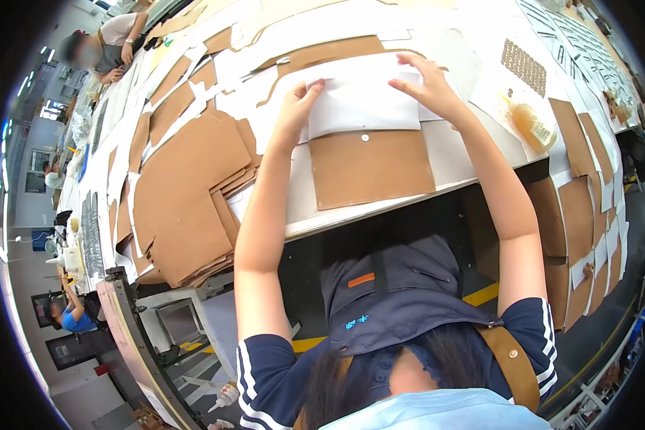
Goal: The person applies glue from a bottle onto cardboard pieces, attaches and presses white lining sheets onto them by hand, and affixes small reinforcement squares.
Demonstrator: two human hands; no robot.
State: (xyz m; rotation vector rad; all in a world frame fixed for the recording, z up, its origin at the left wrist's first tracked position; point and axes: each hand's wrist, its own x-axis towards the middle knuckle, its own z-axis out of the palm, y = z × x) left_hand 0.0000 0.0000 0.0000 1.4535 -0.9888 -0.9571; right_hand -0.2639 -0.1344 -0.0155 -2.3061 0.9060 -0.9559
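Note:
A white sheet [365, 104] lies over the upper part of a brown leather-like panel [371, 172] at the table's front edge. A small round white button shows on the panel just below the sheet. My left hand [301, 107] holds the sheet's left edge, thumb on top and fingers curled. At the sheet's upper right is my right hand [428, 86], thumb and fingers spread apart, fingertips touching the sheet near its far edge. More brown pieces and white paper lie just beyond the sheet.
A stack of brown pieces [186, 193] fills the left side. To the right are a yellowish bottle [532, 127] and a sheet of small dark parts [524, 68]. Brown panels [577, 215] hang at the right edge. Another person [111, 43] stands at the far left.

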